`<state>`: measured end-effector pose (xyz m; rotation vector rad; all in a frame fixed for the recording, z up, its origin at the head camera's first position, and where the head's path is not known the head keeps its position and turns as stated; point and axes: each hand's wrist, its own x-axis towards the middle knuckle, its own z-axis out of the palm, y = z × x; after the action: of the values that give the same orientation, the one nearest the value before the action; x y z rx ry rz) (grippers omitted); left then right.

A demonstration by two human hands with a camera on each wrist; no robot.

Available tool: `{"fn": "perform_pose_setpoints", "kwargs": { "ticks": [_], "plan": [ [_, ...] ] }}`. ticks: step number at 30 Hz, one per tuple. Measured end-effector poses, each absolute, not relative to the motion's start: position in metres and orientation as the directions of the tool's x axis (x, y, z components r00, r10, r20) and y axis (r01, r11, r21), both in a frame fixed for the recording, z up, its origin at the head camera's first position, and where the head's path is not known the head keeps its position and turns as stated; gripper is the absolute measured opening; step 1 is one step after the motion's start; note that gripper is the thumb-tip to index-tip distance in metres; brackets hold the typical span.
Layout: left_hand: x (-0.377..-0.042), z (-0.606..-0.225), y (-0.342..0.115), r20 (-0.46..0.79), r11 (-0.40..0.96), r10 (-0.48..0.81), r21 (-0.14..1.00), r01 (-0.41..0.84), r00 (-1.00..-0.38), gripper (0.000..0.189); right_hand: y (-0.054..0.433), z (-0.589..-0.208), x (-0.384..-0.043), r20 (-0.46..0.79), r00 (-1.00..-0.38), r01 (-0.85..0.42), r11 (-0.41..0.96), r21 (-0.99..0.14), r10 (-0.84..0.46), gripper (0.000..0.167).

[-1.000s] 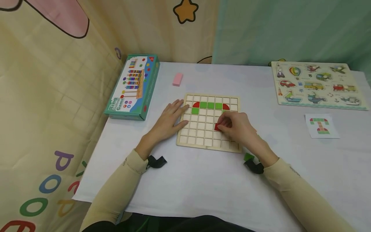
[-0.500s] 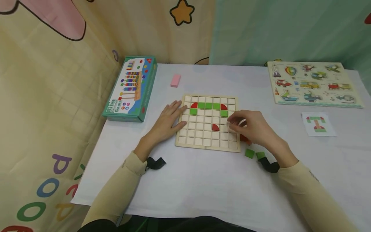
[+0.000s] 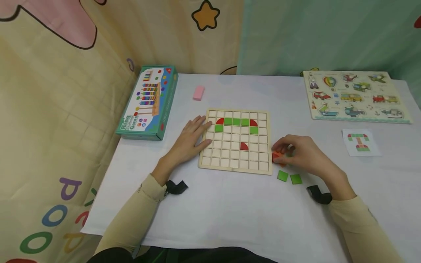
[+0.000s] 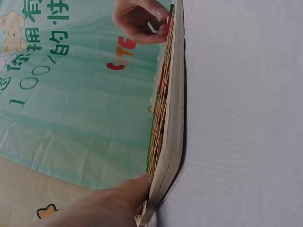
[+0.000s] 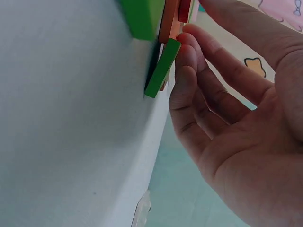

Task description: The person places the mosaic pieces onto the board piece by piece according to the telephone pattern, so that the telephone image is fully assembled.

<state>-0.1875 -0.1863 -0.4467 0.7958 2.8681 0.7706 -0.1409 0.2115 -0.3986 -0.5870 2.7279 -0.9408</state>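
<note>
A wooden grid board [image 3: 225, 162] lies on the white table, with red quarter-round tiles and green square tiles in some cells. One red quarter-round tile [image 3: 244, 146] sits alone lower on the board. My left hand [image 3: 187, 140] rests at the board's left edge, fingers spread. Off the right edge, my right hand [image 3: 300, 151] pinches a red tile [image 3: 276, 156] between thumb and fingertips, over a small pile. In the right wrist view, an orange tile [image 5: 169, 21] and a green tile [image 5: 162, 71] lie by the fingers. The rest of the pile is partly hidden.
Two green square tiles [image 3: 289, 178] lie below the right hand. A small card [image 3: 361, 142] with a coloured pattern is at the right, under a picture puzzle board [image 3: 358, 95]. A pink block [image 3: 198, 93] and a boxed ring game [image 3: 146, 102] are at the back left.
My right hand has left a red quarter-round tile on the board and moved right and down to the pile. A green square under the right red tile came into view. My left hand stays.
</note>
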Motion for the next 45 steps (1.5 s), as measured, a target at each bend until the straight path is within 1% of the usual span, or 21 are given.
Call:
{"fn": "perform_pose_setpoints", "kwargs": {
  "ticks": [3,14,18,21,23,29,33,37,39,45],
  "plan": [
    [-0.187,-0.446,-0.188,0.069,0.741,0.497,0.484,0.464,-0.865,0.065,0.209,-0.400,-0.141,-0.062,-0.900,-0.307,0.729,-0.611,-0.431,0.030],
    [-0.187,-0.446,-0.186,0.064,0.745,0.495,0.483,0.461,-0.867,0.065,0.208,-0.400,-0.139,-0.097,-0.890,-0.296,0.724,-0.623,-0.446,0.019],
    [-0.186,-0.449,-0.184,0.057,0.750,0.497,0.473,0.462,-0.866,0.065,0.210,-0.405,-0.136,-0.050,-0.881,-0.337,0.696,-0.634,-0.471,0.018],
    [-0.186,-0.449,-0.184,0.051,0.754,0.502,0.464,0.465,-0.864,0.065,0.205,-0.402,-0.138,0.023,-0.858,-0.407,0.650,-0.641,-0.514,0.019],
    [-0.186,-0.447,-0.185,0.049,0.757,0.498,0.463,0.462,-0.866,0.065,0.195,-0.395,-0.145,0.047,-0.839,-0.444,0.632,-0.635,-0.542,0.018],
    [-0.187,-0.448,-0.187,0.064,0.755,0.492,0.466,0.462,-0.868,0.065,0.152,-0.374,-0.177,-0.021,-0.781,-0.487,0.629,-0.606,-0.625,0.013],
    [-0.186,-0.449,-0.188,0.079,0.745,0.494,0.475,0.468,-0.866,0.065,0.117,-0.367,-0.198,-0.052,-0.709,-0.555,0.602,-0.574,-0.704,0.012],
    [-0.187,-0.449,-0.188,0.097,0.737,0.498,0.476,0.479,-0.862,0.064,0.088,-0.366,-0.212,-0.071,-0.647,-0.601,0.564,-0.566,-0.759,0.010],
    [-0.187,-0.449,-0.187,0.102,0.735,0.505,0.471,0.488,-0.857,0.064,0.079,-0.367,-0.215,-0.076,-0.636,-0.605,0.558,-0.568,-0.768,0.010],
    [-0.188,-0.448,-0.189,0.076,0.745,0.504,0.466,0.477,-0.861,0.064,0.068,-0.379,-0.217,-0.116,-0.638,-0.573,0.570,-0.589,-0.762,0.011]
  ]
}}
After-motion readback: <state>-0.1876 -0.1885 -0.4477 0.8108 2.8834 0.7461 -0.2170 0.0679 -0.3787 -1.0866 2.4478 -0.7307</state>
